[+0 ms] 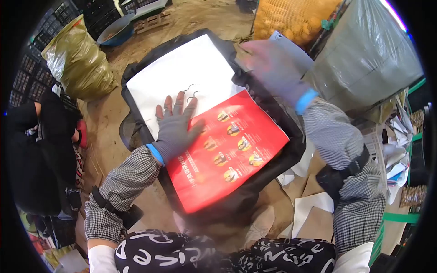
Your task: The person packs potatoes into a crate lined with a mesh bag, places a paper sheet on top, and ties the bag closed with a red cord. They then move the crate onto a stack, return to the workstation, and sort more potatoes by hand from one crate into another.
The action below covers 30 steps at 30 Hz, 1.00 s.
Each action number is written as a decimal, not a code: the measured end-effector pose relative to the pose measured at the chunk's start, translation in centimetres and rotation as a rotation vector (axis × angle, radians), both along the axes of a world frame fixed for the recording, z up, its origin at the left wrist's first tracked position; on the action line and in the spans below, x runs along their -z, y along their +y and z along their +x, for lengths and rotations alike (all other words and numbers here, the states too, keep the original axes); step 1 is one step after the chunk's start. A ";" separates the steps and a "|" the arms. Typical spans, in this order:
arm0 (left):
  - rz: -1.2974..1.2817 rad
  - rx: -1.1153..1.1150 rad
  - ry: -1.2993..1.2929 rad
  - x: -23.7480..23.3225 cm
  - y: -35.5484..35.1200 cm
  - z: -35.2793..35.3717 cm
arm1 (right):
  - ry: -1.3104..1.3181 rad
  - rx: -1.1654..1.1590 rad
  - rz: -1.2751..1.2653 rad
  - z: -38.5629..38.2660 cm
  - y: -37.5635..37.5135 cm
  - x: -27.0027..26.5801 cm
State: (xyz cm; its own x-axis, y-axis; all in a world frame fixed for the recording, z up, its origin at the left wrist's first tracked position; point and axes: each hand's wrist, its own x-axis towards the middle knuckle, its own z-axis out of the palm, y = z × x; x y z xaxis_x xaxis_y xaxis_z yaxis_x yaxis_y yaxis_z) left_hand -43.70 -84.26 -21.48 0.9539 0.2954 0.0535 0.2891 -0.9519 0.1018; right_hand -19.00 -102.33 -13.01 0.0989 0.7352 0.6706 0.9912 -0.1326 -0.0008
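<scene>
My left hand, in a grey work glove with pinkish fingertips, lies flat with fingers spread. It rests where a white sheet meets a red printed sheet with small round pictures. Short dark squiggles show on the white sheet beside the fingertips. Both sheets lie on a black bag in front of my knees. My right hand, gloved alike, is smeared by motion above the bag's far right corner. A flat grey-blue panel shows just behind it; the fingers are too blurred to read.
A yellow-green sack stands at the far left, near a blue basin. An orange mesh sack and a large translucent bag stand at the right. A person in black is at the left. Loose papers lie by my right knee.
</scene>
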 end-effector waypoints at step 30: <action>-0.349 0.187 -0.543 -4.4 1.9 -1.2 | 1.259 0.314 -0.319 0.8 -10.2 2.3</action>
State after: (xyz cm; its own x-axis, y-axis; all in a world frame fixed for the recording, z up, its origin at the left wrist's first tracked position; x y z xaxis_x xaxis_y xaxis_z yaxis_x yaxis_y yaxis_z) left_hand -44.89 -82.33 -17.11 0.8552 0.2144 0.4719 -0.0571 -0.8659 0.4969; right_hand -18.18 -112.49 -15.31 0.7120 0.6737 -0.1980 0.2651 -0.5190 -0.8126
